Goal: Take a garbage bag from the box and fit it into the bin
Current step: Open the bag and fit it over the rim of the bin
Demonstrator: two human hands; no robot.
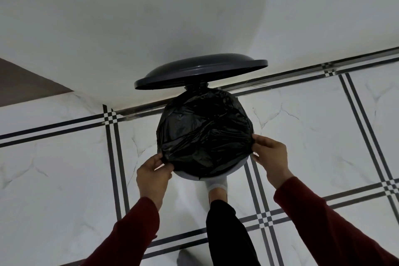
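A black garbage bag (205, 131) is spread over the mouth of a round grey bin (190, 176), hiding most of its rim. The bin's dark lid (200, 73) stands raised behind it, against the wall. My left hand (154, 174) pinches the bag's edge at the near left of the rim. My right hand (271, 157) pinches the bag's edge on the right side. A sliver of grey bin wall shows below the bag at the front. The box of bags is out of view.
The bin stands on a white marble-look tiled floor (302, 136) with dark line borders, close to a white wall (151, 17). My foot in a grey sock (217, 185) is at the bin's base, dark trouser leg below it.
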